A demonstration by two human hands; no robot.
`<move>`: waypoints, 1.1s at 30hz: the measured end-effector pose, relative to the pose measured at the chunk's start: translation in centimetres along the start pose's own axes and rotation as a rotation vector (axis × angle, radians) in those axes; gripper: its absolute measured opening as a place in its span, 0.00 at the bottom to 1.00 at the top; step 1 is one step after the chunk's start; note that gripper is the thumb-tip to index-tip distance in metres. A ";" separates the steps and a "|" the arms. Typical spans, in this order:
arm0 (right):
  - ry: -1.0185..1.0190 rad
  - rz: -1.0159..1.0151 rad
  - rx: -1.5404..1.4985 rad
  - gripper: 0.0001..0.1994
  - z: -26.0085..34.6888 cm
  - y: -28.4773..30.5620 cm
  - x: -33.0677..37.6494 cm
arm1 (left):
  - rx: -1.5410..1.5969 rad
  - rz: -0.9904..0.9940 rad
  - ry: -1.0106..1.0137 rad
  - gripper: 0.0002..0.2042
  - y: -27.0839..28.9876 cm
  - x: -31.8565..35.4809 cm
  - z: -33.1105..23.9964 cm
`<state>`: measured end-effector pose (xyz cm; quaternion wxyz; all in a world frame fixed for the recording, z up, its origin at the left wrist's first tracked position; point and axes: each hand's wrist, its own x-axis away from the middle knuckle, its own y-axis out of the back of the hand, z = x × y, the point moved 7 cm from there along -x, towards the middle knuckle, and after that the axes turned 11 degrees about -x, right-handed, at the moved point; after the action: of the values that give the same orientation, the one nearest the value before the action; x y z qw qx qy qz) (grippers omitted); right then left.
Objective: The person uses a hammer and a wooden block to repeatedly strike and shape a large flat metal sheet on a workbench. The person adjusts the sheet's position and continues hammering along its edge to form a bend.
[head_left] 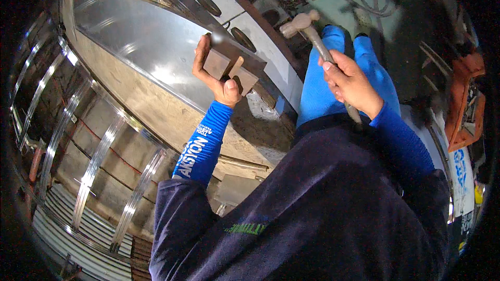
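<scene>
My right hand [352,80] is closed around the handle of a ball-peen hammer [301,24]. The hammer's head is raised toward the far left, over the floor beside my legs. At the bench edge, my left hand [214,79] grips a brown rectangular piece [245,77], its fingers along the left side and its thumb at the near end. A narrow light strip [235,66] stands up from that piece. Beyond and left of my left hand lies a large shiny metal sheet [130,31] on the bench. The hammer is apart from the piece.
The wooden bench top [117,78] curves along the left. White panels with dark round openings [242,39] line its far side. Metal bars [99,161] stand at left. A looped cable [380,8] lies on the green floor. At right sits an orange-brown tray [461,101].
</scene>
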<state>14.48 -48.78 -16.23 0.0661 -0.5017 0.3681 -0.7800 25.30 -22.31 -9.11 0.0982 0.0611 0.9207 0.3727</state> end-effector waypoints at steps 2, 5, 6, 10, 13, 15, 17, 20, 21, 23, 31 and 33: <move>0.007 0.036 0.090 0.08 -0.6 -0.8 -0.2 | -0.008 0.013 0.006 0.50 0.1 0.2 0.2; 0.066 0.150 0.219 0.10 -1.8 -2.1 -0.7 | -0.023 0.024 0.017 0.47 -0.2 0.3 0.6; 0.035 0.152 0.174 0.10 -1.9 -2.3 -0.8 | -0.013 0.021 0.030 0.45 -0.2 0.3 0.6; -0.056 0.057 0.052 0.10 -0.6 -0.4 -0.4 | -0.002 -0.013 0.019 0.43 0.0 0.3 0.6; 0.057 -0.131 -0.014 0.12 1.7 4.7 -0.2 | -0.026 0.003 -0.020 0.41 -0.1 -0.1 0.2; 0.151 -0.248 -0.013 0.12 4.1 8.7 0.1 | -0.019 0.002 -0.011 0.40 0.0 -0.1 0.2; 0.387 -0.431 0.003 0.12 6.4 13.2 1.1 | -0.004 -0.003 0.004 0.39 0.1 0.0 0.2; 0.559 -0.309 -0.317 0.13 8.0 15.2 0.5 | 0.077 -0.019 -0.028 0.36 -0.1 0.1 0.2; 0.544 -0.368 -0.243 0.13 6.1 15.7 -0.2 | 0.082 -0.012 -0.025 0.36 -0.2 0.0 0.2; 0.443 -0.333 0.038 0.11 1.9 8.4 -0.7 | 0.073 -0.002 -0.022 0.35 -0.1 0.1 0.3; 0.023 -0.175 -0.037 0.10 0.7 1.4 0.2 | 0.035 0.011 0.028 0.37 0.4 0.8 1.1; 0.080 -0.219 -0.102 0.10 1.8 3.5 0.6 | 0.011 0.015 0.016 0.37 0.5 0.6 0.8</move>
<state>14.78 -52.49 -17.60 -0.0597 -0.5099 0.3530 -0.7822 24.88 -21.26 -9.43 0.0877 0.0654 0.9231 0.3687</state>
